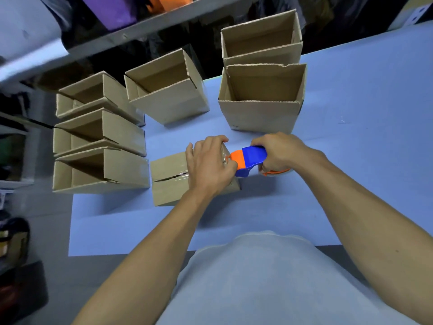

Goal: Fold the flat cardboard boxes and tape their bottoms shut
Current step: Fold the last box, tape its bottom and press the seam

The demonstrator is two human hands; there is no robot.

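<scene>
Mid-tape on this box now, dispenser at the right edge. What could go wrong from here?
1. The left hand lies beside the tape dispenser, so its cutter could nick the fingers.
2. The seam on the box still gapes at the left; the tape may not close it.

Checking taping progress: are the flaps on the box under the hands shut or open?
Shut. The box has its flaps folded flat, meeting at a centre seam with clear tape on it. The left hand presses them down.

Brown cardboard box (168, 181) upside-down on blue table, bottom flaps shut, clear tape along seam; blue/orange tape dispenser (248, 160) at right edge.
</scene>
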